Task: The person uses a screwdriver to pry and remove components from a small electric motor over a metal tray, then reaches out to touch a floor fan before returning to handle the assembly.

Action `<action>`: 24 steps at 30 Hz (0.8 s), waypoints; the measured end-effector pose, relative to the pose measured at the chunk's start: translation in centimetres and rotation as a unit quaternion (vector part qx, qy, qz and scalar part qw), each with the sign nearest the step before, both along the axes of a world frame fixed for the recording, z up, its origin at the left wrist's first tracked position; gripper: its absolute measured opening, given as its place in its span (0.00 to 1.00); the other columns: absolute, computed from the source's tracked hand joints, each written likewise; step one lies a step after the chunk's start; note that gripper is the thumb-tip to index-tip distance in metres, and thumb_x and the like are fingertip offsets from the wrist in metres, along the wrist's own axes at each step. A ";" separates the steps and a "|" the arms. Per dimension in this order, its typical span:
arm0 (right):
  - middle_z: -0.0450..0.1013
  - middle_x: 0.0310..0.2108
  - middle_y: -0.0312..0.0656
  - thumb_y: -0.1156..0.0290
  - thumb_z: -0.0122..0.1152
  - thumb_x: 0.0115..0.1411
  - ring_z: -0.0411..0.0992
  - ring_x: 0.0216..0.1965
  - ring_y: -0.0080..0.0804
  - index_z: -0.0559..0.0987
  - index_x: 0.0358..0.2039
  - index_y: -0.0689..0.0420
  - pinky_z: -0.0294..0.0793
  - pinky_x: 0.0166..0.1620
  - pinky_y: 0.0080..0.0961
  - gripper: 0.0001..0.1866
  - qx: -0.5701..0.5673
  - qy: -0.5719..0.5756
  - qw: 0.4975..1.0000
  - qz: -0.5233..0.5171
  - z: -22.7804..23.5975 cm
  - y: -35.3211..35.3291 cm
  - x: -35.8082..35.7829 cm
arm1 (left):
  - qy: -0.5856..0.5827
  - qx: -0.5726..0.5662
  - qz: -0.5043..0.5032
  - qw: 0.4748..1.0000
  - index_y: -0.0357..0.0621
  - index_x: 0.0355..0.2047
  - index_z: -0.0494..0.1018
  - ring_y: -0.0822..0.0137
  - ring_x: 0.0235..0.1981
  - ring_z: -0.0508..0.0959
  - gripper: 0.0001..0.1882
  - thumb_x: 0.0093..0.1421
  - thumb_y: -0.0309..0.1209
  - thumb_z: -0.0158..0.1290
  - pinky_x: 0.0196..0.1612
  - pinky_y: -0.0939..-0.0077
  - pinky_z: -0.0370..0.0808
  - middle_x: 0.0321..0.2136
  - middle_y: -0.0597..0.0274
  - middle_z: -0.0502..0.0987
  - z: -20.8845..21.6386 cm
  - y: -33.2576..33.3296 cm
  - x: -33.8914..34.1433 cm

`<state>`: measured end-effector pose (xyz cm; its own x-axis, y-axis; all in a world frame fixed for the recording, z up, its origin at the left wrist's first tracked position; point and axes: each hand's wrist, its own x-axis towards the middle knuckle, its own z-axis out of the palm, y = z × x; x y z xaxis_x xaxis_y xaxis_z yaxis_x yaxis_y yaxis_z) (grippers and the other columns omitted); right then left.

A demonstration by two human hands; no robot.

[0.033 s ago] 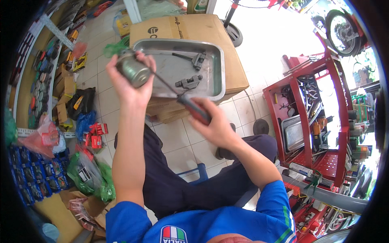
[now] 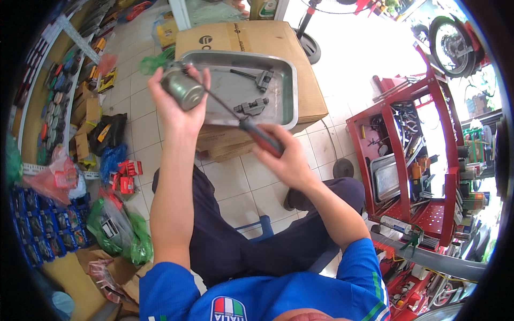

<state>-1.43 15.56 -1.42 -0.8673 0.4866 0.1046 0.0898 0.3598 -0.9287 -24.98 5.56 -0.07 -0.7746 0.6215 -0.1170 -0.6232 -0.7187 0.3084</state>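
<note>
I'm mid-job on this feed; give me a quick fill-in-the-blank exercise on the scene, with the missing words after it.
1. The metal cylinder is in the person's ____ hand.
2. The right hand holds the long-shafted tool by its ____.
3. The metal tray rests on a ____ box.
4. Inside the tray lie ____ loose metal parts.

Missing words: left; handle; cardboard; two.

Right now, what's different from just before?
The left fingers with the metal cylinder, and the right fingers with the screwdriver, shifted slightly right and away from the body. Nothing was grabbed or let go. The tray and its two grey parts stayed put.
</note>
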 end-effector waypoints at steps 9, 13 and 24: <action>0.79 0.43 0.48 0.72 0.66 0.58 0.78 0.43 0.37 0.76 0.54 0.60 0.75 0.49 0.30 0.22 0.094 0.070 0.989 -0.094 -1.2 -0.2 1.1 | 0.048 -0.163 0.105 0.980 0.46 0.43 0.70 0.68 0.35 0.80 0.20 0.62 0.49 0.54 0.63 0.52 0.65 0.36 0.62 0.77 -0.9 -2.2 -1.8; 0.78 0.44 0.47 0.70 0.66 0.60 0.76 0.44 0.34 0.74 0.55 0.60 0.74 0.50 0.29 0.23 0.027 0.091 0.969 -0.227 -0.7 0.6 -0.8 | 0.093 -0.247 0.132 0.956 0.50 0.42 0.72 0.71 0.34 0.79 0.21 0.62 0.53 0.54 0.62 0.55 0.61 0.35 0.65 0.79 -2.2 -4.7 -3.4; 0.79 0.40 0.46 0.70 0.65 0.60 0.77 0.42 0.29 0.73 0.55 0.63 0.75 0.49 0.27 0.23 -0.042 0.091 0.959 -0.264 -2.3 3.0 -3.1 | 0.174 -0.355 0.197 0.897 0.40 0.46 0.73 0.66 0.30 0.80 0.19 0.61 0.40 0.61 0.32 0.74 0.77 0.34 0.58 0.80 -1.3 -4.0 -0.7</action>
